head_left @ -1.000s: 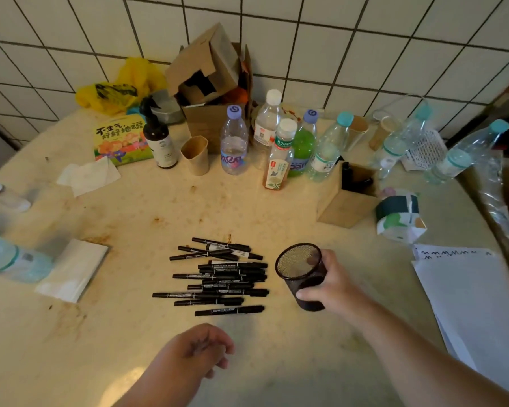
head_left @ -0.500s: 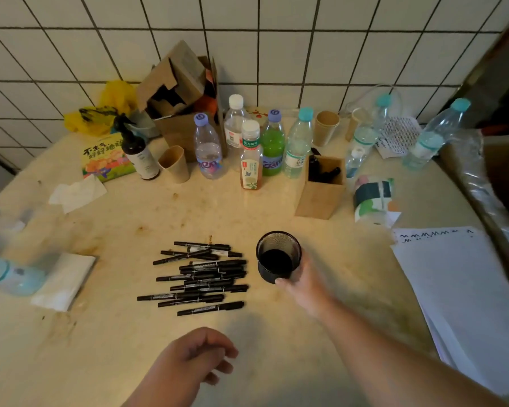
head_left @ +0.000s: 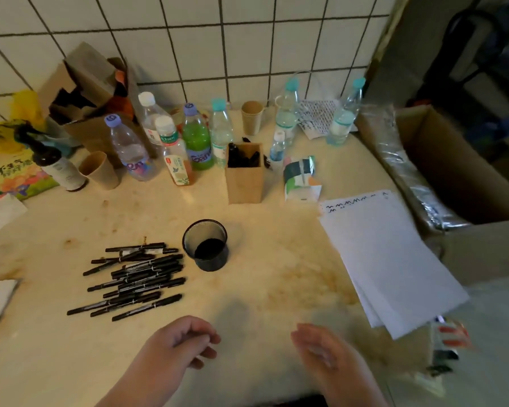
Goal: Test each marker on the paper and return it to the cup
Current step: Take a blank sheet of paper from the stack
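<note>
With the black mesh cup (head_left: 205,245) standing empty at centre frame, I judge testing is about to begin; my left hand (head_left: 178,345) hangs loosely curled, my right hand (head_left: 321,348) relaxed, both holding nothing; next I must pinch one marker from the pile (head_left: 133,277) at centre left and carry it to the paper (head_left: 388,259) at right.

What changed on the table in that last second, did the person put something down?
Yes. The right hand let go of the black mesh cup and drew back toward the body; it now hovers open near the table edge. The cup stands upright and empty beside the pile of black markers. The left hand remains loosely curled, holding nothing. The markers and the paper stayed put.
</note>
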`<state>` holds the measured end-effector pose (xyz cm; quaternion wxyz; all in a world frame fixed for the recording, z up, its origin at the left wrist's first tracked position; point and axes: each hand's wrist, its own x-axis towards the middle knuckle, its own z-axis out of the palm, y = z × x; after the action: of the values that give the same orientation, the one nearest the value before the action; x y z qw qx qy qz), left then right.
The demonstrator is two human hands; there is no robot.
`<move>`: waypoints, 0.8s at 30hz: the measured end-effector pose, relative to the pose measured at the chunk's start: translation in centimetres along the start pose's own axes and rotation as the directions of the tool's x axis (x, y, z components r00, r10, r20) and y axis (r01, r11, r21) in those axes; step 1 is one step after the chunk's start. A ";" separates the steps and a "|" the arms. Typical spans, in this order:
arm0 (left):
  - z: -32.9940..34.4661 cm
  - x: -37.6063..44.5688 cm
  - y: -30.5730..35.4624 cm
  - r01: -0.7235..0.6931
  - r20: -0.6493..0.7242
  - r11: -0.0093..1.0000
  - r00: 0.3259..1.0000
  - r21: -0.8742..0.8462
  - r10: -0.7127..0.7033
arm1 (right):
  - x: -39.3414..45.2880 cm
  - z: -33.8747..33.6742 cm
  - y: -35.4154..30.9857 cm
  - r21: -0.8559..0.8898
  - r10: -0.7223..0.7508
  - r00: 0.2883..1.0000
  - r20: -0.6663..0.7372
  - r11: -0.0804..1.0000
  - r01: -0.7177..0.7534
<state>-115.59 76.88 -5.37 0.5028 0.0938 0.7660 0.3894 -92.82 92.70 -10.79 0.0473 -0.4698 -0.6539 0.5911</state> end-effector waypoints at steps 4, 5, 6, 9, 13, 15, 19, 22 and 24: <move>1.7 0.7 0.4 -0.028 0.041 0.997 0.999 0.068 0.025 | -1.7 -1.6 1.1 0.077 0.061 0.994 -0.092 0.996 -0.054; 2.0 1.0 0.5 -0.046 0.053 0.995 0.998 0.086 0.042 | -1.8 -1.8 1.4 0.079 0.060 0.989 -0.133 0.996 -0.050; 2.1 1.4 0.5 -0.068 0.066 0.992 0.996 0.107 0.061 | -1.8 -1.9 1.6 0.090 0.079 0.980 -0.181 0.994 -0.063; 2.7 2.7 0.6 -0.104 0.114 0.981 0.990 0.164 0.086 | -2.2 -2.0 2.5 0.137 0.130 0.954 -0.271 0.986 -0.096; 4.2 4.6 1.2 -0.130 0.193 0.979 0.976 0.159 0.098 | -4.3 -3.3 3.4 0.295 0.222 0.916 -0.335 0.948 -0.122; 5.5 5.2 1.3 -0.131 0.249 0.975 0.965 0.178 0.084 | -5.9 -4.0 4.2 0.257 0.227 0.920 -0.319 0.955 -0.147; 8.9 5.0 1.4 -0.154 0.320 0.964 0.944 0.216 0.079 | -8.0 -5.6 6.7 0.300 0.279 0.878 -0.388 0.940 -0.165; 11.9 4.1 1.9 -0.175 0.347 0.964 0.933 0.202 0.097 | -8.3 -6.9 7.5 0.334 0.259 0.878 -0.403 0.935 -0.122; 13.9 3.6 1.9 -0.200 0.334 0.965 0.933 0.170 0.134 | -8.4 -8.2 7.8 0.338 0.211 0.884 -0.417 0.939 -0.065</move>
<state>-106.06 87.08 -9.25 0.5729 0.2709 0.6991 0.3312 -78.76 91.98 -10.62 0.2277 -0.6253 -0.4871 0.5656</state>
